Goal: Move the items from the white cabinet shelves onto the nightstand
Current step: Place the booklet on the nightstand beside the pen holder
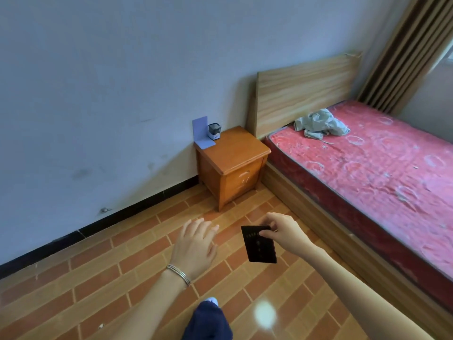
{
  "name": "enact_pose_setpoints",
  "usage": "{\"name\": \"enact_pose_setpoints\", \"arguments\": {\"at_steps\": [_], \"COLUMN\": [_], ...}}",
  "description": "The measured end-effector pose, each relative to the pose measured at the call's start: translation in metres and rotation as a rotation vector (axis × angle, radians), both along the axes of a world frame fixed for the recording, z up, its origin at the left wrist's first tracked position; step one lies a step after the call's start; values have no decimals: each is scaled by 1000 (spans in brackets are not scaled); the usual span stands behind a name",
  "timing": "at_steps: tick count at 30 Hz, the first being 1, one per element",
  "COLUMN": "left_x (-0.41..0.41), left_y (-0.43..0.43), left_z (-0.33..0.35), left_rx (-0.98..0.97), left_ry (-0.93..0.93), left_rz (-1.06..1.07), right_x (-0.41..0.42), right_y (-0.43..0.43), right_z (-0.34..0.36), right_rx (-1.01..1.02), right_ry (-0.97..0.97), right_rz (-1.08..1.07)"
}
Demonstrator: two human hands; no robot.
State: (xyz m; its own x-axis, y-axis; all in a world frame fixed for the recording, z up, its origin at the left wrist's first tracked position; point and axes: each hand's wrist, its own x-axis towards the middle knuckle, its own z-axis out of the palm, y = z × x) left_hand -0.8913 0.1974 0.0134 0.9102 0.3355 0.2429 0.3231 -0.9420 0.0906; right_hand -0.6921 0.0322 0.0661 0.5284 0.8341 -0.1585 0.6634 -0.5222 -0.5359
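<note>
Head view: right grip (282,231) pinches the black booklet (259,244) at its top edge, so it hangs in mid-air over the floor, near centre and well apart from the nightstand (235,148) at the far wall. The left grip (196,244) is spread, holding nothing, just left of the booklet. My read: the booklet is thin, light and fairly stiff with a smooth cover, so it needs little force, but an edge pinch lets it pivot or slip. Better to hold further in along the spine and lay it flat, right of the purple bookend (202,133) and small pot (214,131).
</note>
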Motion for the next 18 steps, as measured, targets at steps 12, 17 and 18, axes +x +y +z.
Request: {"name": "enact_pose_setpoints", "arguments": {"at_steps": [12, 17, 18], "left_x": [145, 181, 189], "left_y": [162, 197, 206], "left_z": [16, 6, 3], "left_rx": [3, -6, -8], "left_ry": [-52, -31, -30], "left_rz": [-55, -58, -46], "right_x": [138, 184, 193], "right_y": [167, 207, 215], "right_z": [16, 5, 2], "right_rx": [18, -1, 0], "right_ry": [39, 91, 104], "right_rz": [-39, -31, -27]}}
